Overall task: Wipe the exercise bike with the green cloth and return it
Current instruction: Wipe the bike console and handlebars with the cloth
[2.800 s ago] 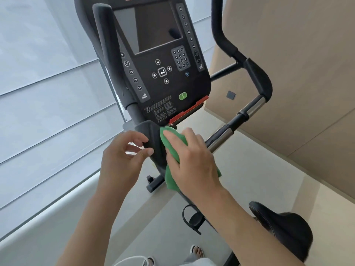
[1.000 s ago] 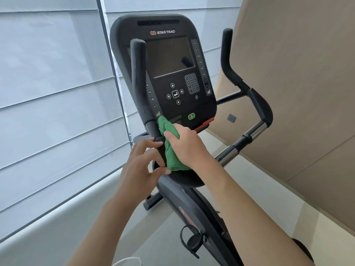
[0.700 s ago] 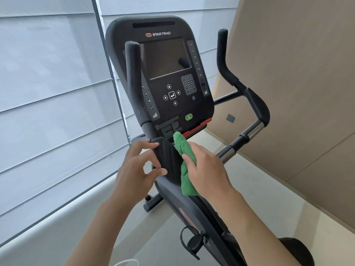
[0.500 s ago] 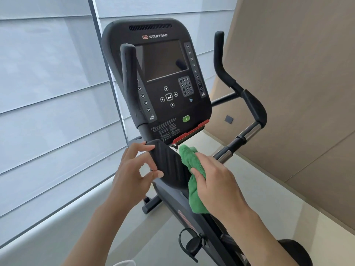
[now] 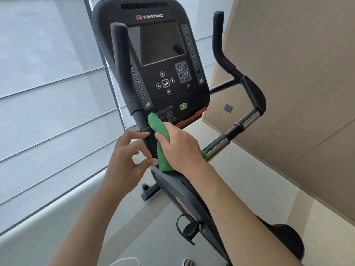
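The green cloth [image 5: 162, 148] is pressed against the black pad just below the console [image 5: 153, 60] of the exercise bike [image 5: 184, 191], on the pad's right side, and is covered for the most part by the right hand [image 5: 179, 148]. That hand is laid over the cloth with fingers bent around it, so the cloth is grasped and held to the pad. 1 corner of the cloth is seen sticking up toward the console's lower edge, beside the left handlebar post [image 5: 120, 60].

The left hand [image 5: 127, 158] is placed on the pad's left edge; the edge is pinched between its curled fingers above and its thumb below. The 2 hands are set close together, with the pad between them.

The right handlebar [image 5: 238, 79] is seen well apart from both hands. A pedal [image 5: 189, 230] with a strap is seen lower on the frame, above the pale floor [image 5: 153, 237]. White blinds [image 5: 48, 73] are seen on the left.
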`<action>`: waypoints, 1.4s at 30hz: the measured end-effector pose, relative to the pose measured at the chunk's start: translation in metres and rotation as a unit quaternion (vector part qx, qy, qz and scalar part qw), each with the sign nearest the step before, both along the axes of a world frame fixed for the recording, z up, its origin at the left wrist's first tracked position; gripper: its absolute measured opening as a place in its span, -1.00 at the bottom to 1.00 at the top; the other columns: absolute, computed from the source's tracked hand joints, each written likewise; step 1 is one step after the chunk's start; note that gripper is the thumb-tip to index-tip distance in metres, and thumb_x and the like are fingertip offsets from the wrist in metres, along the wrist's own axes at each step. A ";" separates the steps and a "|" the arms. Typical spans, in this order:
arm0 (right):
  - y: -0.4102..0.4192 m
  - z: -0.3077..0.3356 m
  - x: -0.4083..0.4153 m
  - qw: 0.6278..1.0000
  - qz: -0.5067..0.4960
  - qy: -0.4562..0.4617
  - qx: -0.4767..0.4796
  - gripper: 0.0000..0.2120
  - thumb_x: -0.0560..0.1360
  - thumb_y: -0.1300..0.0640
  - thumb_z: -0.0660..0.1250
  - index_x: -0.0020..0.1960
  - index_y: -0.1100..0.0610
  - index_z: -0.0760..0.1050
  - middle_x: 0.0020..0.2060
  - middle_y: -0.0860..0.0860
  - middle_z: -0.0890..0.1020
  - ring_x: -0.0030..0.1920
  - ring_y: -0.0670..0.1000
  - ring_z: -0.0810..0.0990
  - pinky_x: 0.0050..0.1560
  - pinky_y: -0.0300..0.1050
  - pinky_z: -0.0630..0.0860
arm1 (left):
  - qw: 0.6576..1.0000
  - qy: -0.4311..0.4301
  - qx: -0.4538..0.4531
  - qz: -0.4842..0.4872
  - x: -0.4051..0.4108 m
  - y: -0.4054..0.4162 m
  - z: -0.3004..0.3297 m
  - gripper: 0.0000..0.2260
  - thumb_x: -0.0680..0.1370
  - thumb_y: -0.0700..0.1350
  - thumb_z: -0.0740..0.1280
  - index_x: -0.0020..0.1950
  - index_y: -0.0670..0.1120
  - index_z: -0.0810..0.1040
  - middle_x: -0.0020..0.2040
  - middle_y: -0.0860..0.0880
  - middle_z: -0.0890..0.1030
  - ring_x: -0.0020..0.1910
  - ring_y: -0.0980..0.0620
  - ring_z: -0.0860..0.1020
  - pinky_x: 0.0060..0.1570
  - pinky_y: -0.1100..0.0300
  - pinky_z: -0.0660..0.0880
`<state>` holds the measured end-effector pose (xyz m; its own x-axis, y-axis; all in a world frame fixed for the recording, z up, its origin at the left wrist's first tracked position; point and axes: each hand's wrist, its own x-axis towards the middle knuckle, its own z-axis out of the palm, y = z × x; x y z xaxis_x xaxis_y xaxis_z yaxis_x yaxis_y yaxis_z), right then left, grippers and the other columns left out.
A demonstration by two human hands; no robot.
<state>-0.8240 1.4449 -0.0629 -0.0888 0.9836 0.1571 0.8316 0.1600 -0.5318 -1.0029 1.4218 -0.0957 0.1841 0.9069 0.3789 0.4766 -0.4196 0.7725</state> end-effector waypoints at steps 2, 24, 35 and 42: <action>-0.008 -0.006 0.002 1.000 -0.002 0.003 0.031 -0.67 0.73 -0.10 0.18 0.39 0.05 0.46 0.09 -0.03 0.65 0.03 0.00 0.62 0.03 0.01 0.64 | 1.000 -0.003 -0.001 -0.001 -0.001 0.001 -0.002 -0.69 0.40 -0.19 0.64 -0.21 0.12 0.55 0.31 0.19 0.51 0.49 0.05 0.40 0.15 -0.13 0.60; 0.008 -0.005 -0.016 0.998 0.003 0.044 0.050 -0.65 0.73 -0.15 0.15 0.36 0.04 0.48 0.04 -0.04 0.66 0.00 0.00 0.62 0.02 0.09 0.66 | 0.999 -0.047 0.011 0.007 0.000 0.000 -0.017 -0.76 0.42 -0.24 0.60 -0.18 0.01 0.57 0.35 0.12 0.54 0.53 0.05 0.41 0.30 -0.29 0.52; -0.053 -0.032 0.016 0.987 0.007 -0.024 0.159 -0.57 0.62 0.28 0.28 0.48 0.12 0.46 0.27 0.07 0.53 0.21 0.13 0.46 0.18 0.10 0.58 | 0.999 -0.046 -0.006 0.026 0.001 0.000 -0.008 -0.84 0.39 -0.06 0.58 -0.21 -0.03 0.62 0.31 0.12 0.57 0.46 0.03 0.48 0.33 -0.20 0.51; -0.033 -0.007 0.040 0.983 0.051 0.097 0.145 -0.61 0.66 0.30 0.29 0.48 0.12 0.46 0.23 0.01 0.50 0.22 0.00 0.45 0.20 -0.27 0.53 | 0.997 -0.035 -0.021 0.070 0.006 -0.006 0.019 -0.84 0.44 -0.20 0.61 -0.18 -0.03 0.66 0.23 0.07 0.65 0.24 -0.03 0.62 0.21 -0.08 0.60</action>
